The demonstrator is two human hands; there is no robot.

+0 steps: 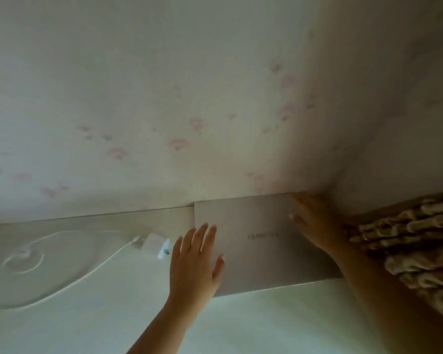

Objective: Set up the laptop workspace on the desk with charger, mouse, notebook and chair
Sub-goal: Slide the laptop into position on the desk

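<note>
A closed grey laptop (256,251) lies flat on the pale desk (113,315), pushed into the back right corner against the wall. My left hand (195,261) rests flat on its left edge, fingers spread. Spread too, my right hand (315,223) lies on the laptop's far right part, near the corner. Neither hand grips anything. Left of the laptop sits a white charger brick (155,245), and its white cable (44,267) loops in coils across the desk to the left.
A wall with faint pink flower wallpaper (179,143) rises right behind the desk. A patterned brown and cream fabric (414,241) hangs at the right edge, beside my right forearm.
</note>
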